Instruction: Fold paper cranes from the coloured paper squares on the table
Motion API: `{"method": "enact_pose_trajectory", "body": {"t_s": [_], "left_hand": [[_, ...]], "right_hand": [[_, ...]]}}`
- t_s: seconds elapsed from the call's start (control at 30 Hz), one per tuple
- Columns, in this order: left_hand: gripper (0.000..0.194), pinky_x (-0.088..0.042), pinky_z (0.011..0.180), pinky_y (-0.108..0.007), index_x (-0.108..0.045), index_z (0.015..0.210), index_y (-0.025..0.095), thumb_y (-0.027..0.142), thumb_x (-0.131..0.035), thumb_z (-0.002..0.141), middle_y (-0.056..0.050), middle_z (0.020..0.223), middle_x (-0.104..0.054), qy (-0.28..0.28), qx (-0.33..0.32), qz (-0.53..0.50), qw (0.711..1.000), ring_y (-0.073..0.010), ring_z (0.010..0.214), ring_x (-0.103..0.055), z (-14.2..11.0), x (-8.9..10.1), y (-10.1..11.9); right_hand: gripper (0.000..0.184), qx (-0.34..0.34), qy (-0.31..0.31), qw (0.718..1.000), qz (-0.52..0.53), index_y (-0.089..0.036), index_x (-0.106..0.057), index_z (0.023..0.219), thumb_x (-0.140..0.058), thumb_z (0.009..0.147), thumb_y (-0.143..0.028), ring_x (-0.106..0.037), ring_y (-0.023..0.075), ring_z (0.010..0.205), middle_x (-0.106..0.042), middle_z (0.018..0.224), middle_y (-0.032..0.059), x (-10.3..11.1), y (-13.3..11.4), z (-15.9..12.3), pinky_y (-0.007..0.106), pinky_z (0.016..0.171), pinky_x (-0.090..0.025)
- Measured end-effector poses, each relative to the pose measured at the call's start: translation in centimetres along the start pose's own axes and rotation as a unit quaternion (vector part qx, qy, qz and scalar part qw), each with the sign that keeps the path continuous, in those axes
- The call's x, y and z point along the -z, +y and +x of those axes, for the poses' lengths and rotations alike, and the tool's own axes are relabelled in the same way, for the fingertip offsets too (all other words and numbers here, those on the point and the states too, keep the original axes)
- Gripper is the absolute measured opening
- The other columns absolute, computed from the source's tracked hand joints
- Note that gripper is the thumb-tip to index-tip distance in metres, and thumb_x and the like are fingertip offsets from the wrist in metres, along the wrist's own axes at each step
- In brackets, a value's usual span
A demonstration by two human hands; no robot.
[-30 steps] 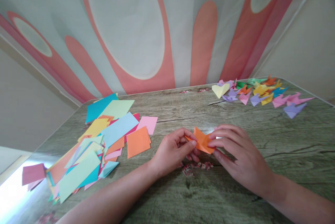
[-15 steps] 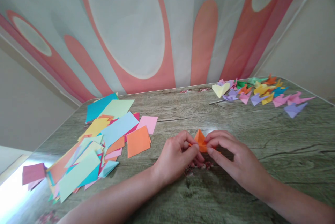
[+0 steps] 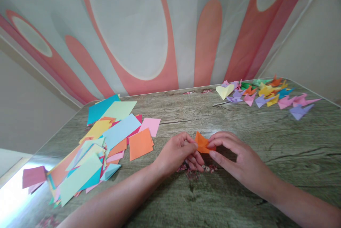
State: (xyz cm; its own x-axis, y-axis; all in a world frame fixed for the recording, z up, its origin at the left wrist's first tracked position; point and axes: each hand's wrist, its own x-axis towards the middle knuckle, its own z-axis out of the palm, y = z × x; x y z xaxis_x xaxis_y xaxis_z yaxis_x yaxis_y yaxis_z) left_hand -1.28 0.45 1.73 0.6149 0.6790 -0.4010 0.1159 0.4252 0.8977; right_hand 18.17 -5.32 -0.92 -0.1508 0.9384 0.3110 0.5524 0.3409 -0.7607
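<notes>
Between my two hands is a small folded orange paper (image 3: 202, 143), with one pointed flap standing up at its left. My left hand (image 3: 182, 152) pinches its left side between thumb and index finger, the other fingers curled below. On the other side, my right hand (image 3: 231, 150) grips the right edge with thumb and fingertips. Parts of the folded paper are hidden behind the fingers, so its full shape cannot be made out. Both hands are low over the wood-patterned table (image 3: 181, 114).
Loose coloured paper sheets (image 3: 81, 178) lie in a spread pile at the left, an orange square (image 3: 141, 144) nearest my left hand. Several folded paper cranes (image 3: 262, 101) stand at the back right, beside a pale yellow folded piece (image 3: 224, 92). A patterned curtain (image 3: 183, 43) hangs behind the table.
The orange paper's raised point has shifted left and opened out wider. My left hand has moved slightly left with it; the right hand has barely moved.
</notes>
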Motion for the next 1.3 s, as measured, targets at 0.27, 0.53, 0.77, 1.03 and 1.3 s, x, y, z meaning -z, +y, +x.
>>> {"method": "enact_pose_trajectory", "body": {"t_s": [0.27,0.53,0.77,1.03,1.3], "left_hand": [[0.021,-0.044,0.05,-0.022,-0.043,0.086,0.019,0.036,-0.055,0.085,-0.004,0.069,-0.069,-0.013,0.011,0.14,0.99,-0.0161,0.056,-0.066,-0.2,0.4,0.2],[0.015,-0.038,0.062,-0.021,-0.063,0.072,0.017,0.029,-0.063,0.081,0.0,0.076,-0.061,0.082,-0.17,0.428,0.884,-0.0123,0.07,-0.053,-0.5,0.9,0.6],[0.02,-0.035,0.056,-0.019,-0.061,0.079,0.017,0.035,-0.057,0.085,0.002,0.071,-0.06,0.087,-0.104,0.369,0.92,-0.0101,0.063,-0.049,-0.3,1.1,0.4],[0.021,-0.036,0.059,-0.019,-0.064,0.085,0.015,0.036,-0.06,0.084,0.001,0.074,-0.06,0.019,-0.074,0.283,0.956,-0.0102,0.067,-0.05,-0.2,0.9,-0.1],[0.024,-0.04,0.063,-0.02,-0.065,0.086,0.013,0.034,-0.071,0.076,0.0,0.076,-0.062,-0.033,-0.008,0.109,0.993,-0.0098,0.067,-0.053,0.1,0.8,-0.3]], "right_hand": [[0.007,-0.021,-0.004,1.0,-0.012,-0.024,-0.061,0.08,-0.057,0.087,-0.023,-0.055,0.0222,0.104,-0.061,0.103,0.0037,-0.1,0.6,0.1,0.04,0.089,-0.045],[0.011,-0.017,-0.004,1.0,-0.014,-0.024,-0.061,0.076,-0.057,0.086,-0.022,-0.056,0.0215,0.1,-0.062,0.097,0.0025,0.4,0.3,0.2,0.039,0.088,-0.043],[0.014,-0.079,-0.047,0.996,0.001,-0.022,-0.06,0.077,-0.054,0.088,-0.026,-0.057,0.0193,0.083,-0.061,0.083,0.0013,0.7,-0.1,0.3,0.034,0.076,-0.044],[0.02,-0.183,-0.123,0.971,0.093,-0.023,-0.065,0.083,-0.053,0.09,-0.038,-0.057,0.0164,0.075,-0.063,0.078,-0.0017,0.7,-0.6,0.3,0.029,0.069,-0.041],[0.027,-0.211,-0.152,0.94,0.22,-0.022,-0.063,0.089,-0.056,0.088,-0.048,-0.053,0.0145,0.073,-0.061,0.079,-0.0017,0.6,0.0,0.1,0.026,0.065,-0.039]]}}
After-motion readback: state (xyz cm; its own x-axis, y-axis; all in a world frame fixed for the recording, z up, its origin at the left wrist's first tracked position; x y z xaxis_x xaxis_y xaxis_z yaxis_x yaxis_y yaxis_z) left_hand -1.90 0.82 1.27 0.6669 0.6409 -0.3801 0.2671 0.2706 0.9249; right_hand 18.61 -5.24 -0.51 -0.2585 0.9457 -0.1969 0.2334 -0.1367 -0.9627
